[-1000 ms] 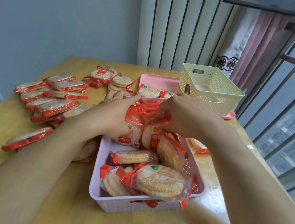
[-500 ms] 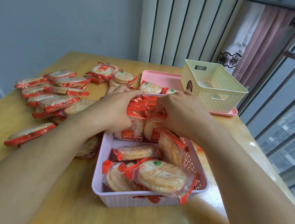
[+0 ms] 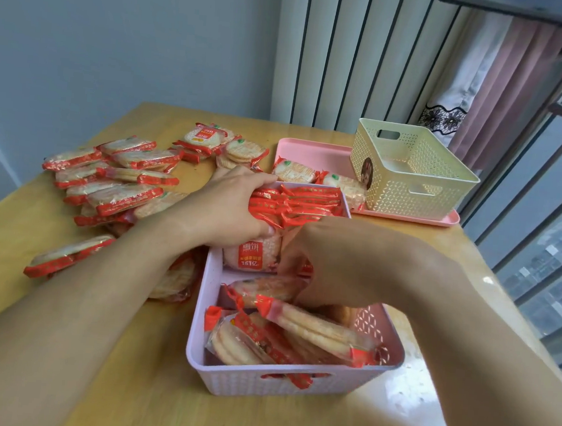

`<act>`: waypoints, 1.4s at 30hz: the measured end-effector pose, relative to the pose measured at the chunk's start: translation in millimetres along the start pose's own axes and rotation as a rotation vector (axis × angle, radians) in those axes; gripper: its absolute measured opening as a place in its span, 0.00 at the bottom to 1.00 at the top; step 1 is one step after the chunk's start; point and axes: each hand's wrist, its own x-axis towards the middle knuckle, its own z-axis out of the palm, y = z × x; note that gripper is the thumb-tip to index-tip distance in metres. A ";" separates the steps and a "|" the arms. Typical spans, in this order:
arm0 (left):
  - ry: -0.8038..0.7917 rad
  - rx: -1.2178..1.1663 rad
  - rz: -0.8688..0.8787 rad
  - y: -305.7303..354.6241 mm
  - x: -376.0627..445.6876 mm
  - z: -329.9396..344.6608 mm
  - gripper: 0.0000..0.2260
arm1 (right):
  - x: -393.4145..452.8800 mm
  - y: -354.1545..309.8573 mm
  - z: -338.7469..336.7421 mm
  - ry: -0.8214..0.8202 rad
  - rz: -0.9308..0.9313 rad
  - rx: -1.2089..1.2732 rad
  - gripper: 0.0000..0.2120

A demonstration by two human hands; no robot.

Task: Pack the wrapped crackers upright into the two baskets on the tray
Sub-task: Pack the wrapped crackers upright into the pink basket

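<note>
The left hand (image 3: 235,209) is pressing, fingers spread, on the upright row of wrapped crackers (image 3: 294,203) at the far end of the lilac basket (image 3: 292,383) on the desk (image 3: 121,385). The right hand (image 3: 346,269) is reaching among loose packs (image 3: 313,328) nearer; whether its grip is pinching one, I cannot tell. Packs look light, slippery and brittle; holding them by flat faces seems safest.

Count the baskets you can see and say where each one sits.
2. The pink basket sits nearest on the table, holding crackers; the cream basket sits farther right on the pink tray. None seems hidden.
</note>
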 end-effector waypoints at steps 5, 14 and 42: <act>-0.086 -0.043 -0.005 -2.1 1.2 -8.9 0.39 | 5.5 0.7 2.4 0.061 0.016 -0.022 0.11; 0.040 -0.773 0.141 8.5 -10.9 -45.7 0.16 | -6.6 44.7 -24.3 0.462 0.121 0.530 0.10; -0.119 0.091 0.168 12.7 -18.1 -22.8 0.28 | -27.5 13.5 -27.2 0.009 0.299 0.042 0.16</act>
